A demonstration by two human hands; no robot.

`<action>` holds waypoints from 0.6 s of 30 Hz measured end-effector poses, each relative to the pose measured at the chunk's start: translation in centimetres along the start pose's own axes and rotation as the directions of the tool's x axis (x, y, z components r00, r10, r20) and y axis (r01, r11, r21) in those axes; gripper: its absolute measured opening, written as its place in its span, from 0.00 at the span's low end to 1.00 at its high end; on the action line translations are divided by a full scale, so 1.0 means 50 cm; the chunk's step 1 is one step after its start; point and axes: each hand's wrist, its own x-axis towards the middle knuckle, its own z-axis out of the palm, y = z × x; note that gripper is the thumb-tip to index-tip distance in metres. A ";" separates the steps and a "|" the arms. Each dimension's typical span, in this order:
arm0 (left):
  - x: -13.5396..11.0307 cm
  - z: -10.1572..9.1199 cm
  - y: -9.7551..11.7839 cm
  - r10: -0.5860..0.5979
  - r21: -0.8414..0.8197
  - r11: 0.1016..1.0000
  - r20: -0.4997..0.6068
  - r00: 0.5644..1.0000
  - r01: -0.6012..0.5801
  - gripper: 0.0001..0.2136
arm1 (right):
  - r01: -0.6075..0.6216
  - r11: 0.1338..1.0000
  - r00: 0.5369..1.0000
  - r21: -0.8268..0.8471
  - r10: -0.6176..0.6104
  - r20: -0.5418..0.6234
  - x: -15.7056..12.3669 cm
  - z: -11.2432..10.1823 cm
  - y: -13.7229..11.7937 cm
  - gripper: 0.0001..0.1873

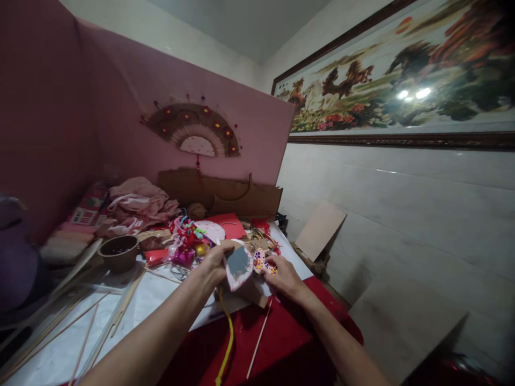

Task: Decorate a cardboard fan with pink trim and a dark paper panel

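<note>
My left hand (216, 261) is closed around a leaf-shaped card piece (238, 265) with a grey face and pinkish-white rim, held upright over the table. My right hand (282, 274) is just to its right, fingers pinched on a small piece with purple and yellow dots (261, 262). A yellow cord (228, 343) hangs down below the card piece. A thin wooden stick (259, 338) lies on the red cloth (289, 338) under my forearms.
A brown bowl (119, 251) stands at left beside bamboo sticks (80, 316) on white paper. Coloured ribbons (187, 236), red card and pink fabric (139, 206) crowd the back. A decorated fan (193, 131) hangs on the pink board. Cardboard sheets (319, 228) lean against the right wall.
</note>
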 end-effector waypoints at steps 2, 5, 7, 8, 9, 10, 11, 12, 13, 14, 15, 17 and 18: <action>0.020 -0.006 -0.015 -0.013 -0.008 1.000 -0.003 1.000 0.013 0.16 | -0.018 1.000 0.998 0.006 0.018 -0.055 0.000 0.003 0.009 0.16; 0.036 -0.020 -0.027 -0.016 -0.017 1.000 0.001 1.000 0.016 0.16 | -0.030 0.999 0.994 0.032 0.033 -0.102 -0.001 0.003 0.024 0.17; 0.043 -0.024 -0.029 0.003 -0.022 1.000 0.008 1.000 -0.003 0.14 | -0.027 0.998 0.993 0.061 0.034 -0.113 -0.001 0.002 0.031 0.18; 0.046 -0.024 -0.029 0.011 -0.023 1.000 0.015 1.000 -0.011 0.12 | -0.027 0.997 0.992 0.079 0.036 -0.117 -0.001 0.002 0.032 0.18; 0.049 -0.022 -0.029 0.015 -0.023 1.000 0.026 1.000 -0.014 0.11 | -0.027 0.995 0.992 0.099 0.039 -0.120 -0.001 0.002 0.033 0.18; 0.052 -0.019 -0.029 0.012 -0.020 1.000 0.041 0.999 -0.011 0.11 | -0.027 0.992 0.992 0.122 0.042 -0.121 0.000 0.002 0.033 0.18; 0.055 -0.016 -0.030 0.003 -0.016 1.000 0.056 0.998 -0.002 0.12 | -0.028 0.989 0.992 0.149 0.046 -0.120 0.000 0.001 0.033 0.17; 0.059 -0.013 -0.031 -0.007 -0.011 1.000 0.069 0.998 0.008 0.13 | -0.032 0.984 0.992 0.178 0.053 -0.117 0.001 0.001 0.033 0.17; 0.063 -0.010 -0.033 -0.016 -0.006 1.000 0.077 0.997 0.016 0.14 | -0.037 0.977 0.992 0.211 0.062 -0.113 0.001 -0.001 0.033 0.17; 0.066 -0.009 -0.036 -0.022 -0.001 1.000 0.082 0.996 0.022 0.15 | -0.046 0.968 0.992 0.248 0.075 -0.106 0.001 -0.002 0.035 0.17; 0.069 -0.008 -0.039 -0.027 0.004 1.000 0.084 0.996 0.027 0.16 | -0.057 0.955 0.992 0.291 0.088 -0.096 0.001 -0.004 0.037 0.17; 0.075 -0.009 -0.045 -0.033 0.014 0.999 0.085 0.996 0.031 0.15 | -0.084 0.916 0.991 0.392 0.119 -0.065 0.002 -0.010 0.043 0.18; 0.077 -0.011 -0.047 -0.035 0.020 0.999 0.084 0.996 0.033 0.14 | -0.102 0.889 0.989 0.447 0.137 -0.047 0.004 -0.013 0.048 0.19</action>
